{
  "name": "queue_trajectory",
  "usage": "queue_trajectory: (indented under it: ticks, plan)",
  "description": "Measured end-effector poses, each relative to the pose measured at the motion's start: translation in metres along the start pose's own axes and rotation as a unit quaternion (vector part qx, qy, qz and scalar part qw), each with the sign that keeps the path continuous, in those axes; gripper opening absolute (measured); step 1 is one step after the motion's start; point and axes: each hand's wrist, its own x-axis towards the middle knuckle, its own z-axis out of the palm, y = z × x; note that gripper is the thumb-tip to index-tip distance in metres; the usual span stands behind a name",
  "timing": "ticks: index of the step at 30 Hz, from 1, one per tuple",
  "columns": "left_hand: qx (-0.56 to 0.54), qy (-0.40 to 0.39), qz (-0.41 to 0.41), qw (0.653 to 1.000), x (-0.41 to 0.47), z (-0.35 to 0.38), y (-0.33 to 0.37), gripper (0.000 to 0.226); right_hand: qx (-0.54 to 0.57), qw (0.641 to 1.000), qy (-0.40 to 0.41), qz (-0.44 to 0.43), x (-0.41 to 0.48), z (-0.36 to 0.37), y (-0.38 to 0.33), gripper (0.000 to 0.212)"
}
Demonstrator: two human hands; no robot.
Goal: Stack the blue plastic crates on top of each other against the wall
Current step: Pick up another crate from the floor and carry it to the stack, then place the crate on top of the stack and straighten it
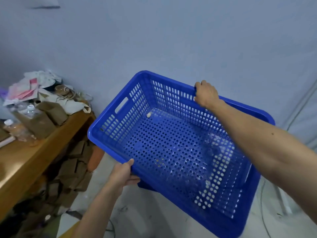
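A blue perforated plastic crate [120, 121] hangs tilted in the air in front of the pale wall [171, 40], its open top facing me. My left hand [124, 172] grips its near rim from below and outside. My right hand [205, 94] is closed over the far rim. A small pale scrap [148, 114] lies on the crate's floor. Just under the near edge a second blue piece [145, 185] shows; whether it is another crate I cannot tell.
A wooden table [34, 157] stands at the left, piled with papers, bottles and brown paper bags [49, 114]. More brown bags [73, 162] are packed beneath it. Cables [262, 212] run over the pale floor at the right.
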Motion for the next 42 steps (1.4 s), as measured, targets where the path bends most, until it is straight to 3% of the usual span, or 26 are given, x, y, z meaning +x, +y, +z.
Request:
queue_trajectory:
  ticks: [5,12,21,26,36,42]
  plan:
    - [-0.041,-0.025,-0.040,0.998,0.016,-0.002,0.016,0.040,-0.012,1.000,-0.002,-0.026,0.044,0.013,-0.029,0.035]
    - [-0.096,0.011,-0.083,0.992,0.045,0.015,0.031,0.052,-0.018,0.997,-0.021,-0.075,0.104,0.038,-0.049,0.035]
    - [-0.118,0.050,-0.070,0.989,0.075,0.053,0.040,0.026,-0.019,0.990,-0.056,-0.129,0.165,0.082,-0.044,0.030]
    - [-0.097,0.059,-0.071,0.991,0.095,0.077,0.037,0.026,-0.029,0.987,-0.059,-0.150,0.181,0.114,-0.038,0.024]
    - [-0.101,0.044,-0.072,0.991,0.131,0.092,0.035,0.030,-0.019,0.985,-0.109,-0.135,0.206,0.182,-0.021,0.031]
    - [-0.066,0.024,-0.078,0.994,0.141,0.092,0.048,0.044,0.016,0.977,-0.195,-0.081,0.211,0.197,-0.007,0.044]
